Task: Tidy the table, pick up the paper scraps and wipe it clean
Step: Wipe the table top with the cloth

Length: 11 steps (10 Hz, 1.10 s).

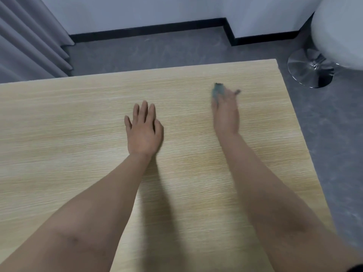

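Left hand [144, 132] splayed; right hand [225, 112] grips cloth [217, 92]

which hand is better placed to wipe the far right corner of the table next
Right. The right hand already has the blue-grey cloth under its fingers, near the table's far right corner. The left hand lies flat mid-table, holding nothing.

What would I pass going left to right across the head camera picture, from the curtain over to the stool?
Grey curtain → left hand, flat with fingers straight over the wooden table → right hand, blurred, holding a small blue-green cloth → chrome stool base with the white seat above it.
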Each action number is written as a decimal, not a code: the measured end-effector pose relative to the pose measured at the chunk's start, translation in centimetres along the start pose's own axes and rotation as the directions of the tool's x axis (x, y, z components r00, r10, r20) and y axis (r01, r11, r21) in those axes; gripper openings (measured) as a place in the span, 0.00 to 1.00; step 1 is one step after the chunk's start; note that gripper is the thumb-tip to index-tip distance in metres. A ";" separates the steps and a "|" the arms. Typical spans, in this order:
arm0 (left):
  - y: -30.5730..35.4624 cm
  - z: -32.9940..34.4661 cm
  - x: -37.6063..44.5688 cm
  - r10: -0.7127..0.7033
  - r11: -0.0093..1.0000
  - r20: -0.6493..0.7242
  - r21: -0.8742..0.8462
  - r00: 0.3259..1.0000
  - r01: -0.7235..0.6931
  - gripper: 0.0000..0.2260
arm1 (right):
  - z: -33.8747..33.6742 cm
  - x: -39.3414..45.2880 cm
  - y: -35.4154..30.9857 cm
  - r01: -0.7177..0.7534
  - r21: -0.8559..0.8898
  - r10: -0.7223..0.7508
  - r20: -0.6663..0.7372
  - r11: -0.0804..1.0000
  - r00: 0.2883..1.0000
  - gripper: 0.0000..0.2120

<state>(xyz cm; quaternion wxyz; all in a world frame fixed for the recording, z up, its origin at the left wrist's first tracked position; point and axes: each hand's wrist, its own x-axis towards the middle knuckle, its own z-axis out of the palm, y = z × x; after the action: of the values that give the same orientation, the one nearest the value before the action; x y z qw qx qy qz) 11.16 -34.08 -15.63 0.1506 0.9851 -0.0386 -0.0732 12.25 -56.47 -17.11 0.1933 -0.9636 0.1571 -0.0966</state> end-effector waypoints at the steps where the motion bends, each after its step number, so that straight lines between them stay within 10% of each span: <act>1: 0.1 0.1 0.1 -0.005 1.000 -0.012 -0.007 1.000 0.005 0.23 | 1.1 -1.2 -3.9 0.385 0.093 -0.395 0.150 0.918 0.906 0.19; 2: 0.2 0.1 0.1 -0.008 1.000 -0.013 -0.008 1.000 0.008 0.23 | 0.0 0.1 -2.4 0.477 0.194 -0.510 0.192 0.857 0.839 0.19; 4: 0.3 0.2 0.0 -0.010 1.000 -0.024 -0.005 1.000 0.010 0.23 | -0.7 4.6 5.4 -0.164 -0.011 0.163 -0.058 0.986 0.985 0.20; 5: 0.3 0.2 0.0 -0.016 1.000 -0.027 -0.003 1.000 0.016 0.23 | 2.3 3.9 -0.6 0.019 0.065 -0.015 -0.067 0.998 0.998 0.21; 6: 0.3 0.1 0.0 -0.020 1.000 -0.034 0.011 0.999 0.021 0.23 | 3.4 2.2 -5.9 0.498 0.005 -0.490 0.186 0.867 0.851 0.19; 7: 0.4 0.1 0.0 -0.019 1.000 -0.032 0.006 0.999 0.019 0.23 | 1.9 3.9 -3.9 0.497 0.099 -0.507 0.208 0.862 0.837 0.21; 9: 0.3 0.2 0.0 -0.023 1.000 -0.029 0.003 0.999 0.023 0.23 | -0.8 7.2 4.9 -0.077 -0.065 0.072 -0.069 0.995 0.995 0.20; 10: 0.3 0.1 0.0 -0.026 1.000 -0.024 0.012 0.999 0.026 0.24 | 1.4 6.8 -1.3 -0.073 0.047 0.074 -0.014 0.996 0.997 0.20; 11: 0.3 0.1 0.1 -0.017 0.999 -0.028 0.031 0.999 0.018 0.26 | 4.0 5.0 -8.0 0.399 0.154 -0.423 0.178 0.904 0.889 0.21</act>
<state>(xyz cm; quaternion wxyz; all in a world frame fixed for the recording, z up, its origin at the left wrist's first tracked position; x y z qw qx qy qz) 11.18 -34.44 -15.61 0.1350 0.9886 -0.0289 -0.0601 19.99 -49.78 -16.83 0.2380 -0.9672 -0.0772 -0.0434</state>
